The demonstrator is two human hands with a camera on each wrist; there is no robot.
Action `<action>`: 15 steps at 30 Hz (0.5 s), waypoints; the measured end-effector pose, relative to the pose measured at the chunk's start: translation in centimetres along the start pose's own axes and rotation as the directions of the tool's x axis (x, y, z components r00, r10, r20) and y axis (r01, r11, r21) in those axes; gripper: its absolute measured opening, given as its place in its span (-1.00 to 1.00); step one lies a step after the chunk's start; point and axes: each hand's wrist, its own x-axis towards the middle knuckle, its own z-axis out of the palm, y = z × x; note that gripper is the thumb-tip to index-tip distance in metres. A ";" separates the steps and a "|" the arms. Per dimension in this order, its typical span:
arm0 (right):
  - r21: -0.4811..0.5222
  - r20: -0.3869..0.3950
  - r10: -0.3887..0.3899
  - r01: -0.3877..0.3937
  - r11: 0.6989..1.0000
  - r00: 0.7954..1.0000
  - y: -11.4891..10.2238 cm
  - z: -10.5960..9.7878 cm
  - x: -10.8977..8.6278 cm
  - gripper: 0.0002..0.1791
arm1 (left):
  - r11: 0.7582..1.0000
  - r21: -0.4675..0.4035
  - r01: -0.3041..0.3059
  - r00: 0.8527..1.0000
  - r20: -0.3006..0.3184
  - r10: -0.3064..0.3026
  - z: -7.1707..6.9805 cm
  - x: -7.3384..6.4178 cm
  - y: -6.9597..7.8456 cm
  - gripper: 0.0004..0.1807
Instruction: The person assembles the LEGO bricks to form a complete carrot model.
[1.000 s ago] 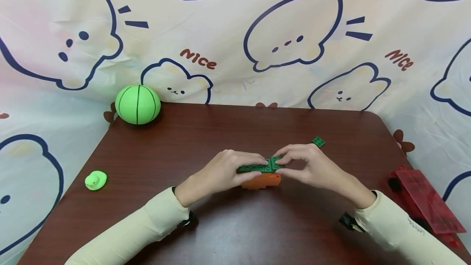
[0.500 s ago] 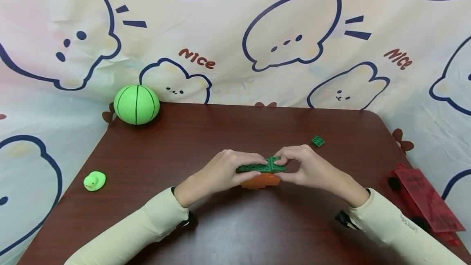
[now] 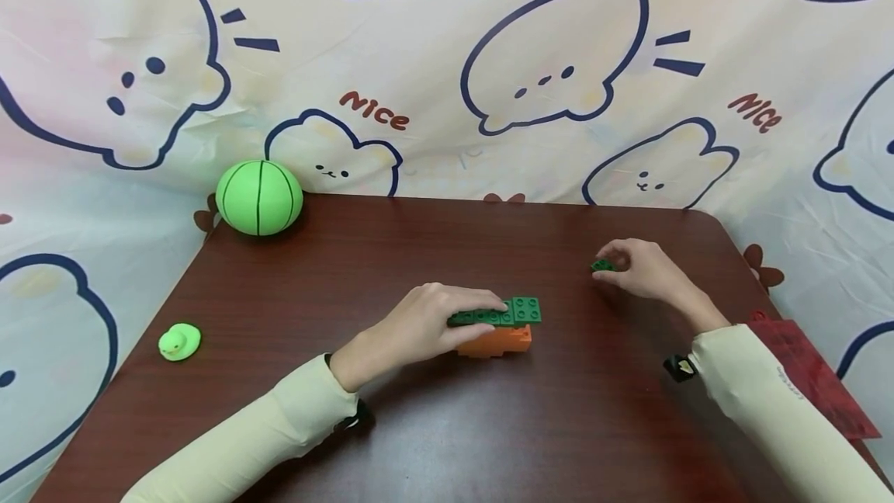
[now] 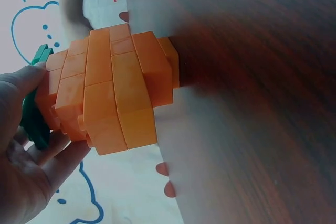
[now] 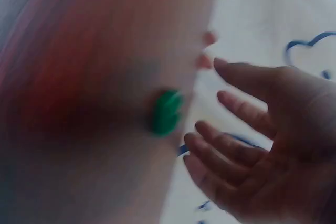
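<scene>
Orange toy building bricks (image 4: 118,93) form a stepped block on the table, narrowing towards its base. Green studded bricks (image 3: 527,310) lie across its top. My left hand (image 3: 419,328) grips the upper end of this build between thumb and fingers, covering part of the green row. Farther back on the right, my right hand (image 3: 646,270) reaches around a small loose green brick (image 3: 601,265). In the right wrist view its fingers (image 5: 236,108) are parted and stand a little away from the blurred brick (image 5: 168,113).
At the back left corner sits a green ball (image 3: 259,199). A small green rubber duck (image 3: 179,342) stands on the left side of the brown table (image 3: 391,247). A red toy vehicle (image 3: 817,379) lies at the right edge, partly behind the right sleeve. A patterned cloth (image 3: 433,60) hangs behind.
My right hand has left the green bricks on top of the build and moved back and right to the loose green brick. The left hand keeps its hold in place.
</scene>
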 end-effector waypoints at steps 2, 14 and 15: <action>-0.001 0.000 0.039 -0.039 0.999 0.999 1.4 0.7 0.4 -0.60 | 1.000 -0.002 0.001 1.000 -0.001 -0.001 0.0 0.0 0.0 -0.71; 0.001 -0.079 0.017 -0.017 1.000 0.997 1.9 2.9 1.5 -0.74 | 0.998 -0.002 0.061 0.998 0.023 -0.061 -0.2 0.1 0.3 -0.65; 0.000 -0.076 0.017 -0.018 1.000 0.997 1.7 3.0 1.5 -0.75 | 0.998 -0.003 0.064 0.998 0.023 -0.064 -0.2 0.0 0.3 -0.64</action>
